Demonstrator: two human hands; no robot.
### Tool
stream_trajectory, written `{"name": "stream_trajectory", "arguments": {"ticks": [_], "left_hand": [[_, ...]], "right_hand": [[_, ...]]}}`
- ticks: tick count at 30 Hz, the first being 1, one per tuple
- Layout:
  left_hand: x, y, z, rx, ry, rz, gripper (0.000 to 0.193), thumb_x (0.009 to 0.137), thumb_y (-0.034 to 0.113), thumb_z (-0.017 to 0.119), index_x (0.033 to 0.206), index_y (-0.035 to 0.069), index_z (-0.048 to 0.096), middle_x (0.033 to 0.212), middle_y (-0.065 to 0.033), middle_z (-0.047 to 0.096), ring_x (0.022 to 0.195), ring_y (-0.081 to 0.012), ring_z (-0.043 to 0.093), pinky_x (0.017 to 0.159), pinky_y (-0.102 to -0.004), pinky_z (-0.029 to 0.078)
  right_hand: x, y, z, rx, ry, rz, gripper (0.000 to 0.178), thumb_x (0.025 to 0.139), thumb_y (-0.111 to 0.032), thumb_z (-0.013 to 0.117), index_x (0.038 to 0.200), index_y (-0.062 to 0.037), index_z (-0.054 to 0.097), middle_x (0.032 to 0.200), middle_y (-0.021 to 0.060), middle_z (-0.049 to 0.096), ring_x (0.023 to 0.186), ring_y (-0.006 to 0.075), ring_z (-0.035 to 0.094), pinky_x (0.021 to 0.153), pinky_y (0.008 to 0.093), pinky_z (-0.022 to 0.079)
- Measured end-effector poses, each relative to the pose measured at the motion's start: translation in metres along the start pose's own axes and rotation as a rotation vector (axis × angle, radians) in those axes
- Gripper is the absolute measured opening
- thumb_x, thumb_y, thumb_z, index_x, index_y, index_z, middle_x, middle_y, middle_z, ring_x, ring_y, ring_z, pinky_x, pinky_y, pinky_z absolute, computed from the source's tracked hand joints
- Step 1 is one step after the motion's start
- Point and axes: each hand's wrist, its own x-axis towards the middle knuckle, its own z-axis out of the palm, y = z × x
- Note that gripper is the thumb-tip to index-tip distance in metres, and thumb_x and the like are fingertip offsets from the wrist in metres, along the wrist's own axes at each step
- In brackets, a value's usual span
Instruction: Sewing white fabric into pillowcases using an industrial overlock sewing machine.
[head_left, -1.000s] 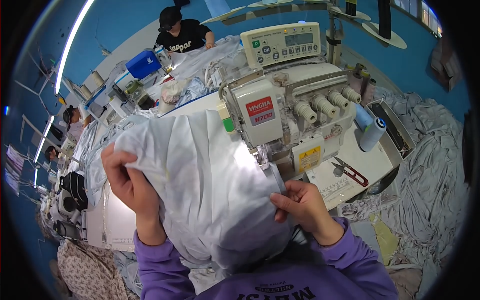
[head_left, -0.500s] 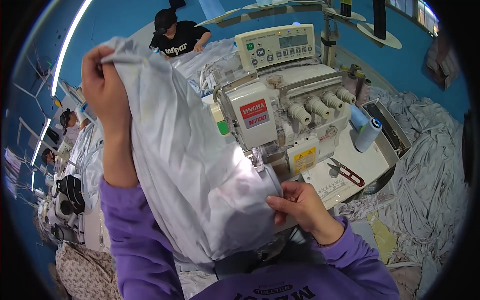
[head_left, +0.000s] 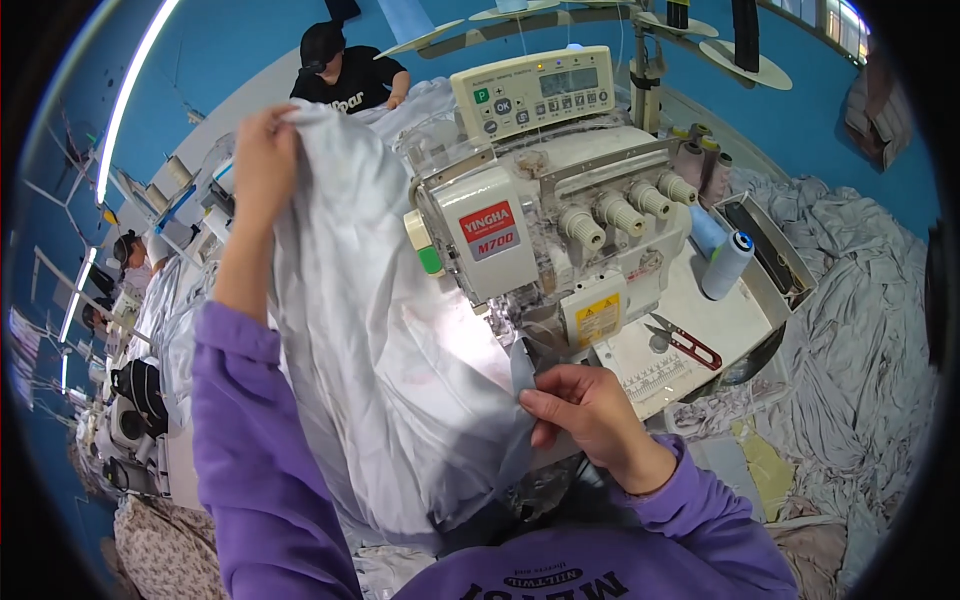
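Observation:
A large piece of light grey fabric point(head_left: 375, 330) hangs in loose folds from my raised left hand point(head_left: 268, 160), whose closed fingers grip its top edge. Its lower right edge runs under the lit needle area of a white overlock sewing machine point(head_left: 580, 200). Close in front of the presser foot, my right hand point(head_left: 590, 415) pinches that edge between thumb and bent fingers. A narrow strip of the fabric shows between this hand and the foot. The needle itself is too small to make out.
Red-handled scissors point(head_left: 686, 342) and a light blue thread spool point(head_left: 727, 266) rest on the machine table. A tray point(head_left: 770, 240) stands behind them. Heaped grey fabric point(head_left: 850, 330) fills the right side. Across the machine, a person in black point(head_left: 345, 75) works.
My left hand has moved right and slightly away with the fabric, which spreads more to the left of the needle. My right hand has shifted slightly left, still pinching the edge.

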Motion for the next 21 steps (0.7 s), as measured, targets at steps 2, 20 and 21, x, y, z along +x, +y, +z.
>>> {"name": "stream_trajectory", "arguments": {"ticks": [2,20,21], "left_hand": [[-0.040,0.003,0.007,-0.230,-0.159,-0.116,0.035,0.080,0.016,0.064,0.113,0.009,0.055,0.112,-0.0157,0.052,0.099,-0.0282,0.055,0.083,-0.0375,0.044],[-0.385,0.200,-0.133,-0.530,-0.825,-0.700,0.047,0.074,0.032,0.070,0.106,0.001,0.056,0.095,-0.0184,0.061,0.094,-0.0349,0.058,0.080,-0.0403,0.047],[-0.404,0.192,-0.131,-0.418,-0.875,-0.665,0.046,0.074,0.030,0.070,0.107,0.001,0.056,0.096,-0.0196,0.060,0.095,-0.0361,0.057,0.081,-0.0401,0.046]], "right_hand": [[0.000,0.002,0.000,0.021,-0.017,-0.008,0.018,0.084,-0.016,0.064,0.088,0.0013,0.059,0.068,0.0013,0.057,0.055,0.0080,0.058,0.052,0.0205,0.047],[-0.007,0.034,0.025,-1.264,0.250,-1.260,0.040,0.065,-0.002,0.064,0.105,-0.0036,0.059,0.098,0.0079,0.056,0.074,0.0203,0.055,0.063,0.0294,0.040],[-0.009,0.031,0.018,-1.410,0.154,-1.205,0.040,0.065,-0.003,0.063,0.104,-0.0046,0.060,0.094,0.0072,0.056,0.072,0.0204,0.054,0.062,0.0304,0.040]]}}
